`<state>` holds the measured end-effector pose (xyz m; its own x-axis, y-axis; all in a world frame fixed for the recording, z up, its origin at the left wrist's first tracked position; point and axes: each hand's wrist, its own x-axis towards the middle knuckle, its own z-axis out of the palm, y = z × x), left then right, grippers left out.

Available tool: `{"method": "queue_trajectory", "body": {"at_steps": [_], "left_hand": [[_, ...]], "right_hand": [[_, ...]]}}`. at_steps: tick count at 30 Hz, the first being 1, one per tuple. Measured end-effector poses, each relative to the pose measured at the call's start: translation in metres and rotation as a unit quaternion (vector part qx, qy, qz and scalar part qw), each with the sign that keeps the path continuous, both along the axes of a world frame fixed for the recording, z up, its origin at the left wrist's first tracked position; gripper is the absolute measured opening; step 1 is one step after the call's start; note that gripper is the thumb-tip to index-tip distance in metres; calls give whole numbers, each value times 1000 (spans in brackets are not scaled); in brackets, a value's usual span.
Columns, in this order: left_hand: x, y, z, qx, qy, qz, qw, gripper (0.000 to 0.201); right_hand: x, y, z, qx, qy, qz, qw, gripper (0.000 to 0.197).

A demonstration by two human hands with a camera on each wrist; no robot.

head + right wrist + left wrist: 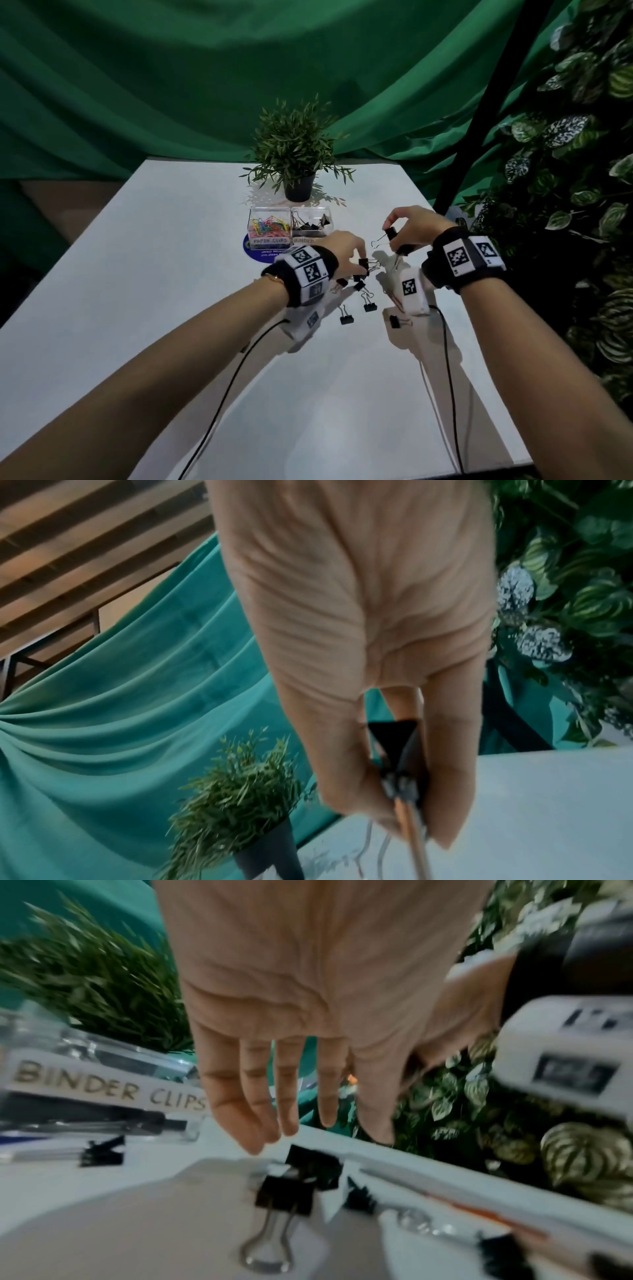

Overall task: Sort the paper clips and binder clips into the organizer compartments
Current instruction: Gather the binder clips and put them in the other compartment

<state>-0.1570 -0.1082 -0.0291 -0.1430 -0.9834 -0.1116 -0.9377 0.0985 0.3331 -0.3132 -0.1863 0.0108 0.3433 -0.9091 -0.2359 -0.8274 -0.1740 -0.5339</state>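
Near the middle of the worktop (137,308), I am seeing loose black binder clips (364,294) lying scattered between the two wrists, toward the right edge. My right hand (411,228) is hovering above them, its fingers (346,785) pinching one raised binder clip (392,236) by its black body, the wire handles hanging down. My left hand (342,248) is reaching down over the pile with its fingers (232,1110) straight and relaxed, grasping nothing; the tips are hanging just above a clip (284,1194) lying on the worktop, and I cannot tell whether they are touching it. Farther toward the far edge, the clear organizer (289,224) is sitting on a blue round mat (257,253). Its left compartment, labelled for paper clips, is holding coloured paper clips (270,224); its right compartment is holding black binder clips. Behind it, a small potted plant (298,154) is standing near the far edge, with green cloth (171,85) hanging beyond and leafy foliage (582,154) along the right side.
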Motion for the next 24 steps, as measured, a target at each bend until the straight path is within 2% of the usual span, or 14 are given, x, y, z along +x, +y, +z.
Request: {"method": "queue_trajectory", "body": {"at_steps": [3,8,10,12,15,18,20,23,24], "left_hand": [[-17,-12,-6,32,-16,-16,999,49],[-29,-26,-8,47,-33,-11,998,21],[-31,-25,-5,47,-33,-24,998,18],[-24,-22,2,12,-26,-16,999,19],[7,-20,20,-93,32,50,994,17],[48,-19,30,-173,88,168,967,17],[66,-20,29,-164,95,212,959,21],[80,-19,20,-88,67,220,969,34],[84,-17,18,-86,58,223,969,37]], "right_hand": [[-12,-1,9,-52,-16,-46,997,32],[-25,-4,11,-79,-26,-75,994,32],[-25,-3,12,-79,-38,-80,993,31],[-22,-3,15,-87,-49,-75,992,31],[-7,-1,16,-104,-105,-56,987,33],[25,-2,10,-139,-211,-48,966,36],[54,-3,2,-166,-269,-60,947,36],[94,-1,-11,-189,-320,-53,927,35],[105,-1,-17,-200,-327,-45,922,34]]}}
